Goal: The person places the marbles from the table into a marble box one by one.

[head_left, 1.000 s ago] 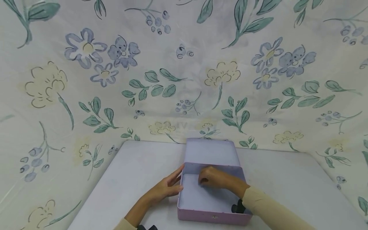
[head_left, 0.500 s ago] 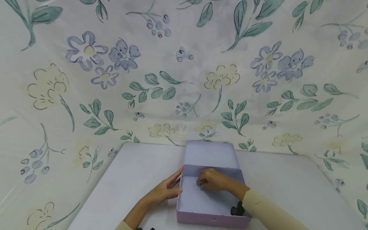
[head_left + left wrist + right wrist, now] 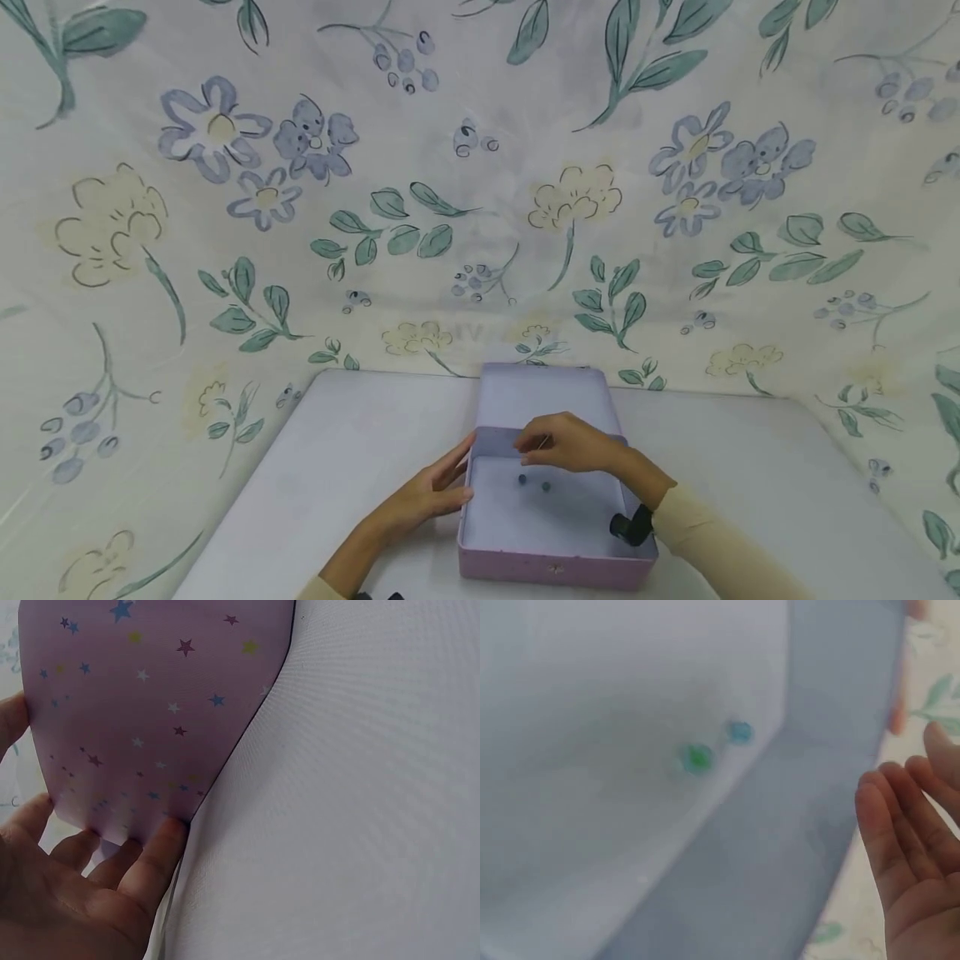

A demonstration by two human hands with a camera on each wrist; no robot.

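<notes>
You face an off-white, blue-green-yellow floral-print sheet backdrop (image 3: 487,187), rising directly behind the far edge of your flat white bench (image 3: 375,437).

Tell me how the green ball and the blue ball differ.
Colour: the green ball has a green centre and paler bluish edge; the blue ball looks blue throughout.
Position: the blue ball is nearer the far left corner of the box than the green ball.
Both are small, round and inside the box, apart and unheld.

Toward the far left corner of the smooth, matt box (image 3: 525,525), the green ball (image 3: 697,758) and blue ball (image 3: 739,732) look glassy; the worktop (image 3: 367,433) looks smooth and matt.
</notes>
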